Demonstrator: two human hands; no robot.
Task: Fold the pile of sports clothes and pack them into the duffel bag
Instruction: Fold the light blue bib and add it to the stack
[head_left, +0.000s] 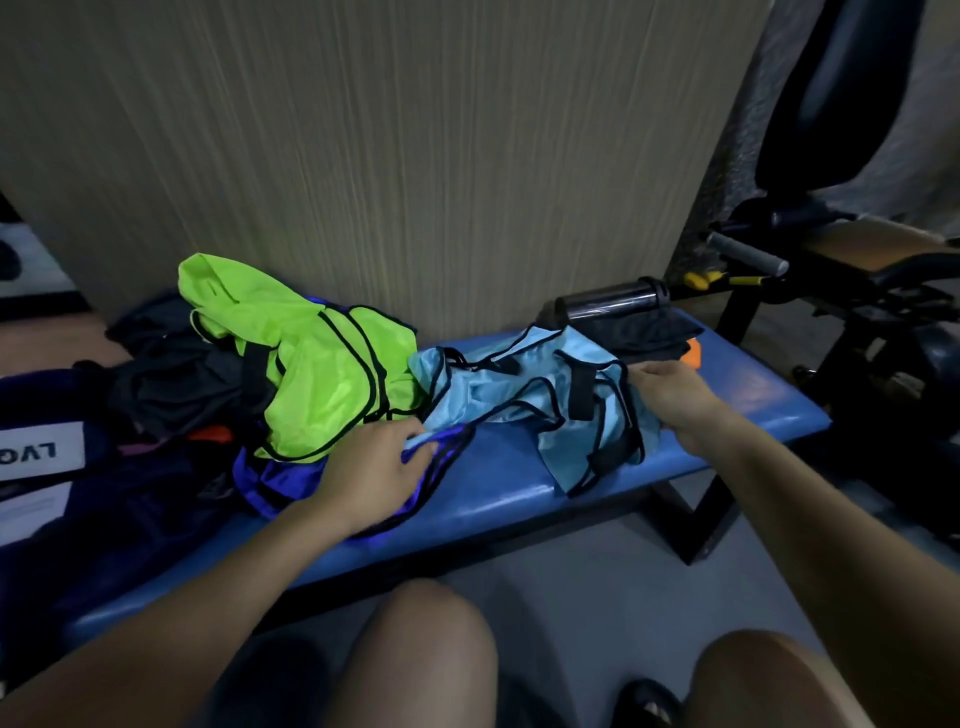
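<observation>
We see the light blue bib (524, 410) lying crumpled on the blue worktop (748, 395), stretched between both hands. Our left hand (371, 475) pinches its near-left corner, fingers curled over the fabric; our right hand (670, 392) grips its right edge, though the fingertips are buried in the folds. To the left, the neon green bib (311, 374) tops a heap of dark clothes (176, 384) we cannot tell apart, with a purple bib (291, 478) partly under our left hand. The dark duffel bag (78, 499) is cut off at the left edge. A dark bottle (613, 300) lies behind.
</observation>
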